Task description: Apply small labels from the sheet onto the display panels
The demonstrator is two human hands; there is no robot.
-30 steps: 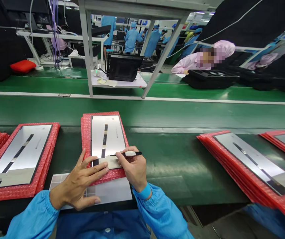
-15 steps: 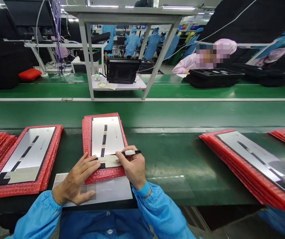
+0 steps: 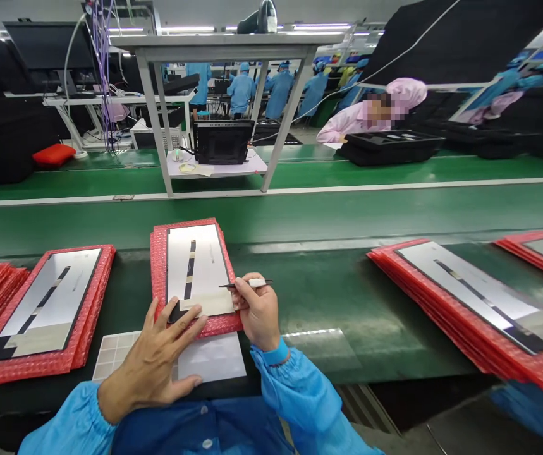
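A long silver panel [image 3: 196, 262] with a dark central strip and a beige patch at its near end lies on a stack of red bubble-wrap sleeves [image 3: 158, 272]. My left hand [image 3: 152, 357] rests open, its fingertips on the panel's near left corner, beside a black corner piece. My right hand [image 3: 258, 313] sits at the panel's near right edge, pinching slim tweezers [image 3: 251, 284] with a white grip. Their fine tip points left, just above the beige patch. Under my left palm lies a pale sheet [image 3: 210, 357] with a grid of squares.
More silver panels on red bubble-wrap stacks [image 3: 48, 303] [image 3: 470, 297] lie on both sides on the dark green belt. Beyond, a white-framed stand holds a monitor [image 3: 222, 142]. A person in pink works behind a black tray [image 3: 389, 146].
My right hand has shifted right, and the tweezers tip now points over the beige patch's right part. My left hand has moved up onto the panel's corner. The view has tilted slightly.
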